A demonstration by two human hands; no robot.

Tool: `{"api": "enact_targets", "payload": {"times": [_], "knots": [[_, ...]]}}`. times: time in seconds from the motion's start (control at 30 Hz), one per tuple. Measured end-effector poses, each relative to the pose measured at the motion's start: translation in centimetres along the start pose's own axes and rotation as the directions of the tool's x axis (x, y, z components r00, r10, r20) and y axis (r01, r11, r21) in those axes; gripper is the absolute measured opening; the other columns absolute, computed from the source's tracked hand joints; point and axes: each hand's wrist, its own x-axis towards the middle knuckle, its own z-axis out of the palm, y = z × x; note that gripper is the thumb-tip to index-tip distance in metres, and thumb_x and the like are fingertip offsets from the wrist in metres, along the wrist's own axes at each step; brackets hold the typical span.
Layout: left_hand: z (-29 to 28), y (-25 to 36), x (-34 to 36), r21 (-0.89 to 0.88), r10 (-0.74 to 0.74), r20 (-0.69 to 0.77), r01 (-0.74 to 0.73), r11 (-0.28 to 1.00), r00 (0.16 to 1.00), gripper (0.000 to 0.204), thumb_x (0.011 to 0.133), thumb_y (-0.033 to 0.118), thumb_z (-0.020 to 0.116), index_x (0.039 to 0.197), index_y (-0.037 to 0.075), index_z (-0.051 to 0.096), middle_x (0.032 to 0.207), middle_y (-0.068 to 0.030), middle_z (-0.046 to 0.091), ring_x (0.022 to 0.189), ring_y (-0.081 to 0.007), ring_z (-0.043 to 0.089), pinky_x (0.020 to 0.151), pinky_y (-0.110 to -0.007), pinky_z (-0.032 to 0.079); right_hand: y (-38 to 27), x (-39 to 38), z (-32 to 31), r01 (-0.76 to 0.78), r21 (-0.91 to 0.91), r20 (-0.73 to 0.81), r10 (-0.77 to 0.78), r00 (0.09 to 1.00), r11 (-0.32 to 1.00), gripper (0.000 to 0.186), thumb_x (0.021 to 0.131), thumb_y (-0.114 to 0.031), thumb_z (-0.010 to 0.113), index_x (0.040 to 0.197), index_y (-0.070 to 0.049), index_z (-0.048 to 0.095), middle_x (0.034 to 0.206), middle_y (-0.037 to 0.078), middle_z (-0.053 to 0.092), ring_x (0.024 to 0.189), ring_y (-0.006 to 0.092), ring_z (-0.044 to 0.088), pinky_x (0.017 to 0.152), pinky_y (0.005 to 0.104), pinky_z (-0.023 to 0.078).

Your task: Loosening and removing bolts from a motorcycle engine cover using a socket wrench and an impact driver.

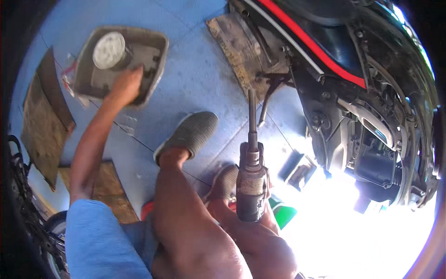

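My left hand [126, 87] reaches down into a grey plastic tray [160, 42] at the upper left. Its fingers are blurred and partly hidden, so what they touch or hold cannot be made out. Inside the tray stands a round white-topped container [109, 50], and small dark pieces lie near my hand. A power impact wrench [252, 186] with a long socket extension [252, 111] points away from me in the middle of the view. My right hand [268, 215] grips it from beneath; the tool hides most of that hand.
A motorcycle [353, 107] with a red stripe fills the right side, its stand [274, 86] near a worn board [230, 51]. More boards [44, 125] lie at left on the blue tiled floor [186, 65]. My shoes [193, 135] are between tray and motorcycle. Glare washes out the lower right.
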Motion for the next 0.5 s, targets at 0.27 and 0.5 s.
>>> {"api": "enact_targets", "payload": {"times": [0.27, 0.5], "knots": [[-5.4, 17.0, 0.1, -0.939, 0.103, 0.013, 0.047, -0.339, 0.995, 0.021, 0.090, 0.014, 0.059, 0.103, -0.003, 0.059, 0.095, -0.0190, 0.066, 0.084, -0.0253, 0.068, 0.074, -0.036, 0.057, 1.8, -4.5, -3.8, -0.134, 0.210, 0.003, 0.136, 0.991, 0.969, 0.043, 0.093, -0.026, 0.039, 0.126, 0.000, 0.047, 0.113, 0.017, 0.058, 0.102, 0.0244, 0.058, 0.089, 0.0367, 0.048], [-5.8, 22.4, 0.6, -0.649, 0.255, 0.209, 0.329, -0.686, 0.944, 0.024, 0.088, 0.012, 0.062, 0.101, -0.008, 0.057, 0.096, -0.0227, 0.064, 0.090, -0.0294, 0.067, 0.083, -0.038, 0.056, 2.0, -6.7, -4.5, -0.164, 0.383, -0.001, 0.178, 0.984, 0.909, 0.043, 0.094, -0.026, 0.039, 0.126, 0.000, 0.047, 0.112, 0.017, 0.058, 0.101, 0.0244, 0.058, 0.089, 0.0367, 0.048]]}}
